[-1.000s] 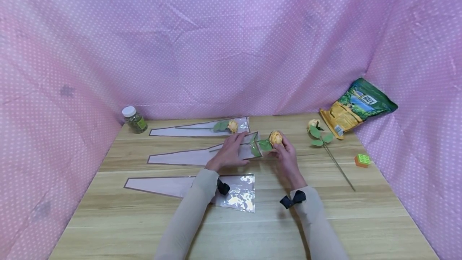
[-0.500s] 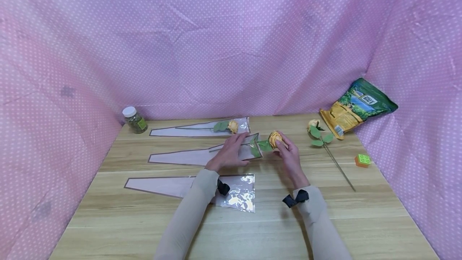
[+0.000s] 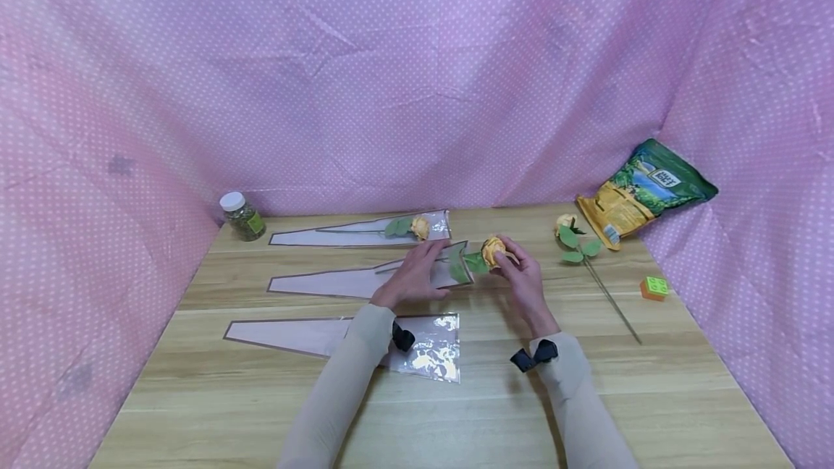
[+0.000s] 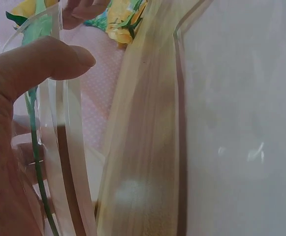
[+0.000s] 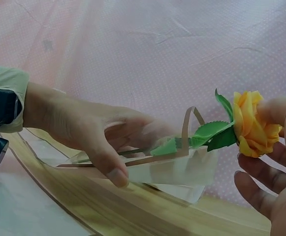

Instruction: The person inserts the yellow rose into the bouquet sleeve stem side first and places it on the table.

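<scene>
My right hand (image 3: 523, 282) pinches a yellow artificial rose (image 5: 253, 123) by its bloom, thumb on one side and fingers on the other. The rose's stem and some leaves lie inside a clear, brown-edged flower sleeve (image 3: 319, 283), while the bloom is outside its wide mouth. My left hand (image 3: 412, 277) holds this sleeve near the mouth. In the left wrist view, the thumb (image 4: 66, 59) crosses the near side, and other fingers show through the plastic behind the green stem (image 4: 38, 167). The right wrist view shows the sleeve mouth standing open around the leaves.
Behind lies another sleeve (image 3: 300, 238) with a yellow rose (image 3: 420, 227) in it. A flat sleeve (image 3: 280, 333) lies in front, partly under my left forearm. At right are a loose rose (image 3: 591, 258), a green-and-yellow bag (image 3: 645, 194) and toy bricks (image 3: 654, 289); a white-lidded jar (image 3: 244, 217) stands back left.
The rose bloom has shifted slightly left, closer to the sleeve mouth, in my right hand's grip. My left hand stays in place on the sleeve.
</scene>
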Tool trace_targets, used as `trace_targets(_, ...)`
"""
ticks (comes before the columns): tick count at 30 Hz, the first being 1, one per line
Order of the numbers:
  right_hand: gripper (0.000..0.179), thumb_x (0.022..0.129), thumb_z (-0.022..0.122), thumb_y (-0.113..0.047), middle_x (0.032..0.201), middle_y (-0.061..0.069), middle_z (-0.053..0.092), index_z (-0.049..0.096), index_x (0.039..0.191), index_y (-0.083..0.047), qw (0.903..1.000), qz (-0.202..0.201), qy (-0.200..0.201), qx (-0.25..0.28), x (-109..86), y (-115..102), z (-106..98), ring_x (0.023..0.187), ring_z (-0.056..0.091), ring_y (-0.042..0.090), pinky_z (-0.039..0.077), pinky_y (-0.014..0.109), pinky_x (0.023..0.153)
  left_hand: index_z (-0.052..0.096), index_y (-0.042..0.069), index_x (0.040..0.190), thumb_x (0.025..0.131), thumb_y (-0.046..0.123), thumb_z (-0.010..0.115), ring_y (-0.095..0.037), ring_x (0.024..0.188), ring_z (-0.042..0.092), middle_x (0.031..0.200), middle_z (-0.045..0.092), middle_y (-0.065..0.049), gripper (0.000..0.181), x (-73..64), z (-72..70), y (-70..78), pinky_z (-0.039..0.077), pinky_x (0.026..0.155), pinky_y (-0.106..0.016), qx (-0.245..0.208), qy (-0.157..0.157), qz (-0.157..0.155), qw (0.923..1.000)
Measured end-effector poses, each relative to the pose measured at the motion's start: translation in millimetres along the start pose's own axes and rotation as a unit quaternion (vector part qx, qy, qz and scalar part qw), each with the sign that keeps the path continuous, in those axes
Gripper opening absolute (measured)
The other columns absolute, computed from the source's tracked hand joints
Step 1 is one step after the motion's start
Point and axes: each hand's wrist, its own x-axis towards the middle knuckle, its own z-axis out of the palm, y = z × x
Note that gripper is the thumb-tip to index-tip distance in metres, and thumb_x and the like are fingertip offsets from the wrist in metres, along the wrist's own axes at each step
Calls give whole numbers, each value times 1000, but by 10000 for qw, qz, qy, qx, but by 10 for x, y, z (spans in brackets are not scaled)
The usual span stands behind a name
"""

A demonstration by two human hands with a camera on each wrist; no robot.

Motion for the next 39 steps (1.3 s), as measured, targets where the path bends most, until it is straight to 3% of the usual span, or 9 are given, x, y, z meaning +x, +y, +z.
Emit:
trace_targets(7, 52, 97, 61, -4, 116, -12, 62, 43, 144, 9, 9999, -65, -135, -78, 15, 40, 27, 96, 64, 2, 58, 20, 82, 25, 21, 158, 74, 33, 86, -32, 148, 32, 158, 35, -7, 104, 17, -10, -1, 26, 122, -53, 127, -77, -35, 9999)
trace_targets(17, 45, 91, 70, -4, 100, -14, 67, 54, 131, 7, 9985, 102, 317, -429, 17, 62, 80, 94, 61, 4, 55, 17, 80, 26, 16, 157, 72, 33, 87, -32, 145, 36, 157, 37, -9, 105, 27, -10, 8, 30, 121, -51, 210, -43, 7, 9998)
trace_targets(27, 38, 89, 72, -3, 94, -15, 70, 58, 124, 6, 9971, 136, 645, -373, 30, 105, 149, 83, 66, 2, 56, 20, 72, 27, 17, 157, 72, 34, 86, -30, 139, 42, 152, 42, -9, 106, 36, -9, 29, 33, 119, -47, 420, 23, 127, 9990)
trace_targets(39, 43, 86, 74, -1, 93, -16, 71, 58, 123, 11, 9977, 98, 540, -387, 28, 151, 199, 87, 66, 3, 56, 18, 76, 29, 15, 155, 70, 38, 87, -29, 134, 45, 147, 45, -10, 106, 42, -14, 21, 35, 118, -46, 759, 117, 261, 9967)
